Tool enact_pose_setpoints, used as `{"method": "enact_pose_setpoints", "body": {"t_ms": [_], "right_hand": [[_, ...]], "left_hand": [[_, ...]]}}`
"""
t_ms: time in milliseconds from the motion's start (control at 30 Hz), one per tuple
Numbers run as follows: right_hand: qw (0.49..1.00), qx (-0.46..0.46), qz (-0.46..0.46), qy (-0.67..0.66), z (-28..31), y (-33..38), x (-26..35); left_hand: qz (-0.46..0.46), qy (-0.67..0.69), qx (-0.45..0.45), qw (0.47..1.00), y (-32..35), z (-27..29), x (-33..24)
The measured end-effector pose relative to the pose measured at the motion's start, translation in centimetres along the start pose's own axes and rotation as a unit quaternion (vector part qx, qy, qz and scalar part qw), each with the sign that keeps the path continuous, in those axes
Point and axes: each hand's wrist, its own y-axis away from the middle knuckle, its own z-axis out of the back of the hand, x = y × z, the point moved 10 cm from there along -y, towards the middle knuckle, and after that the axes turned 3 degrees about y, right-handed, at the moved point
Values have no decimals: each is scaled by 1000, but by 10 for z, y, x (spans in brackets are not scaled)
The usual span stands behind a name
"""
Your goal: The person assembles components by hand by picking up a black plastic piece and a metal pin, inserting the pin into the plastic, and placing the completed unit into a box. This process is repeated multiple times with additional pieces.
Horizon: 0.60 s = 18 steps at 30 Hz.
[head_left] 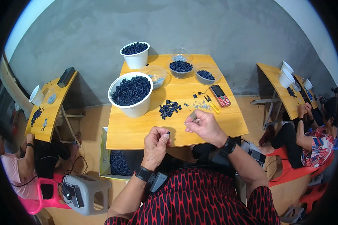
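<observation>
Near the front edge of the wooden table (139, 133), my left hand (156, 146) is closed on a small black plastic piece (168, 133), whose end pokes out between thumb and fingers. To its right, my right hand (205, 128) is raised over the table with thumb and forefinger pinched; whatever sits in that pinch is too small to make out. A loose pile of short black plastic pieces (169, 109) lies ahead of my hands. Just beyond the right hand are scattered small metal bits (201, 106) and yellow-handled snips (213, 105).
A large white bucket (133, 108) full of black pieces stands at left, another bucket (135, 59) behind it. Clear tubs (181, 71) sit at the back, a red-and-black phone (220, 96) at right. A box (118, 165) of dark pieces lies below. People work at side tables (64, 99).
</observation>
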Motion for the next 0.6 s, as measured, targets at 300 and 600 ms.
{"method": "enact_pose_setpoints", "body": {"t_ms": [300,600], "right_hand": [[995,49,52,64,-38,9,30],[963,57,172,200,-44,11,54]], "left_hand": [[8,31,29,999,1,-7,-2],[-13,35,37,999,1,-8,-4]]}}
